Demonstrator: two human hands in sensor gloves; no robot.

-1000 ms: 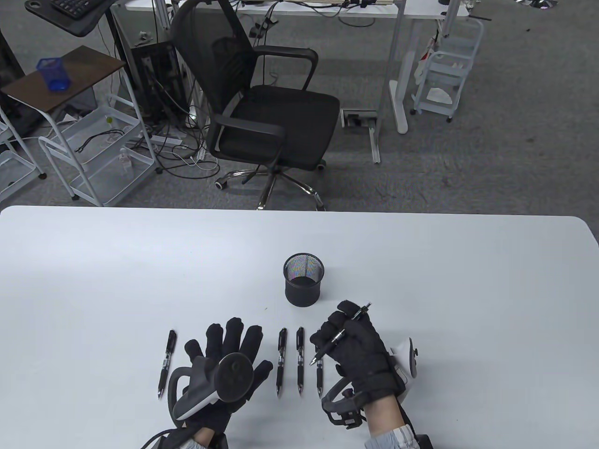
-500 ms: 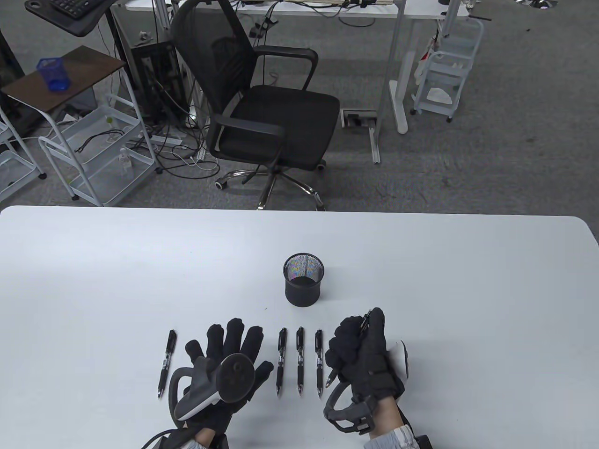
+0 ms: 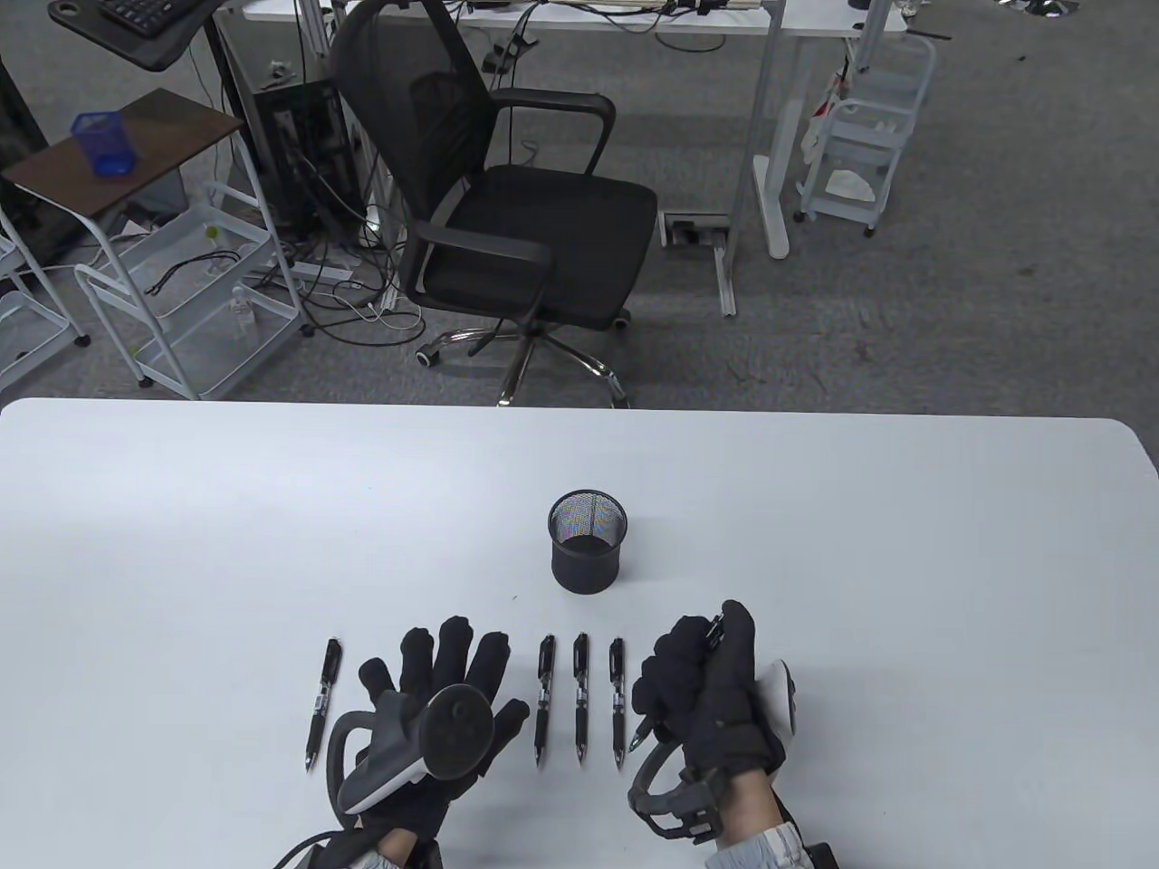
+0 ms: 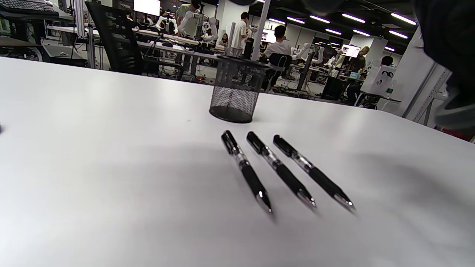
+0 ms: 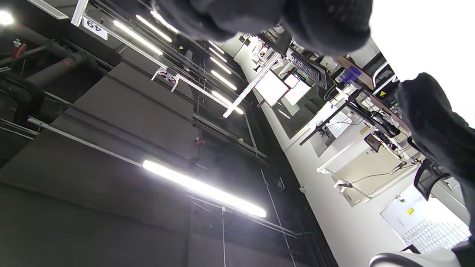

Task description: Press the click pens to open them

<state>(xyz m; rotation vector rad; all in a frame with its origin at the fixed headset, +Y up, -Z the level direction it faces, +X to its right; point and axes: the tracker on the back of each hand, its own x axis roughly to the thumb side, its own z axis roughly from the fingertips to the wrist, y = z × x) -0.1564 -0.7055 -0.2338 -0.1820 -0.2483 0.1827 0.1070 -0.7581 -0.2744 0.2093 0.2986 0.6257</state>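
My right hand (image 3: 695, 677) grips a black click pen (image 3: 641, 735) in a closed fist. Its tip pokes out below toward me, and its button end (image 3: 714, 631) sits by my thumb (image 3: 735, 634). My left hand (image 3: 444, 674) rests flat on the white table (image 3: 272, 507) with fingers spread, holding nothing. Three black pens (image 3: 580, 695) lie side by side between my hands; they also show in the left wrist view (image 4: 280, 168). Another pen (image 3: 321, 701) lies left of my left hand. The right wrist view shows only gloved fingers (image 5: 259, 15) and the ceiling.
A black mesh pen cup (image 3: 587, 543) stands upright behind the pens, and also shows in the left wrist view (image 4: 237, 92). An office chair (image 3: 507, 199) stands beyond the table's far edge.
My right hand has turned the pen from slanting across its fingers to held in a fist, tip down, and the thumb has come to the button end. The left hand has not moved.
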